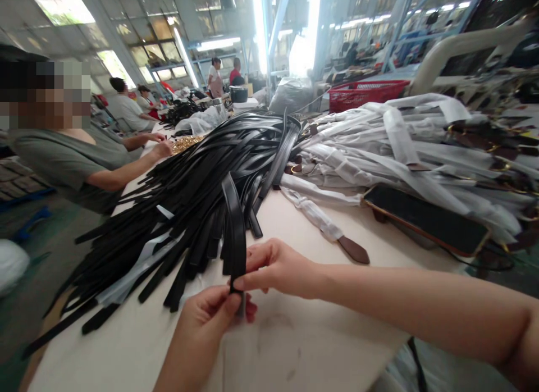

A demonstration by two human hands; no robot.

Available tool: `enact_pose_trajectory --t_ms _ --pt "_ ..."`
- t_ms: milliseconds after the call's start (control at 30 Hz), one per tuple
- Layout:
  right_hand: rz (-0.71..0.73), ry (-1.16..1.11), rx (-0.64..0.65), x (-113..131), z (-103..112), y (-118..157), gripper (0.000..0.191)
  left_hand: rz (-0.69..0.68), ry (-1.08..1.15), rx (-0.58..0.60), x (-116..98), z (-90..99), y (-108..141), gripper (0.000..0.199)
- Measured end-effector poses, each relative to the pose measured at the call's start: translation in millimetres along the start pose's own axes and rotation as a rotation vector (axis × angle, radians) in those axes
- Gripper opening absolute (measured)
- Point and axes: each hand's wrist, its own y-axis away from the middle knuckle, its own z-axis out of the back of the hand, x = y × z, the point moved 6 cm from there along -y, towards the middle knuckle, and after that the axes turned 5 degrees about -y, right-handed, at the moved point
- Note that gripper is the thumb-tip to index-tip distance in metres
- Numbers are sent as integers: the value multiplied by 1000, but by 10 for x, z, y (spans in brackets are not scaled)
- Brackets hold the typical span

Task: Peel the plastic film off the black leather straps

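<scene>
A black leather strap (236,235) rises from the table's near part and arches back toward a large pile of similar black straps (210,150). My left hand (214,313) pinches its lower end between thumb and fingers. Just above, my right hand (278,265) grips the same strap, thumb in front and fingers behind. Both hands are close together, almost touching. Part of the strap's end is hidden by my fingers. A translucent plastic strip (130,277) lies among the straps to the left.
White-wrapped straps with brown ends (357,162) are heaped at right. A phone (425,215) lies before them on the pale table (303,347). A red basket (364,94) stands behind. At left, a co-worker (71,156) handles gold-coloured pieces (185,144).
</scene>
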Motion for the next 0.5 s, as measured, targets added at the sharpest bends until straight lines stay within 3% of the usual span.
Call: enact_pose_trajectory --t_ms 67,133,267,500 --pt "-62 115 122 16 19 -10 40 92 68 79 61 -85 53 40" --pt "-141 72 179 45 91 -29 43 162 101 165 107 -185 109 38" --pt "-74 -175 73 177 244 -83 36 192 98 276 110 -338 177 37" --pt "103 197 -9 96 8 80 39 75 328 95 53 -290 152 52"
